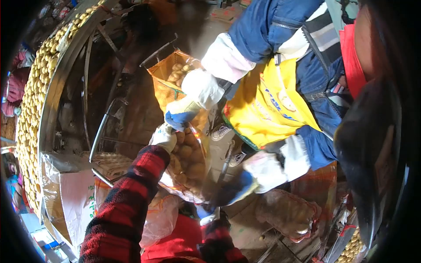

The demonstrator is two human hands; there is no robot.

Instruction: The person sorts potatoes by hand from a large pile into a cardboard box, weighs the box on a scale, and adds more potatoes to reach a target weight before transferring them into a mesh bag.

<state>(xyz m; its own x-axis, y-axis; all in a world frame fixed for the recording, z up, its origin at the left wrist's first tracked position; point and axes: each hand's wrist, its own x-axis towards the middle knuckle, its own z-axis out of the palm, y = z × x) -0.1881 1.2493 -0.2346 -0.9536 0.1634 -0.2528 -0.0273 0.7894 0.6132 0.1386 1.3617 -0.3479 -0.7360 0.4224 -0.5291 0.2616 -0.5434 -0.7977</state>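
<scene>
Potatoes are already filling most of the clear orange-tinted mesh sack (pixel 186 162), whose mouth is not yet closed, so the bagging looks well along. The wearer's white-gloved left hand (pixel 164 136), on a red-and-black plaid sleeve, is clamping the sack's upper edge. The right hand (pixel 218 222) is sitting low beside the sack's bottom; its grip cannot be told. A co-worker's blue-and-white gloved hand (pixel 183 111) is gripping the same edge just above.

Glossy clear plastic bag (pixel 189 168) of matt potatoes (pixel 186 151); white cloth glove (pixel 164 136).
</scene>
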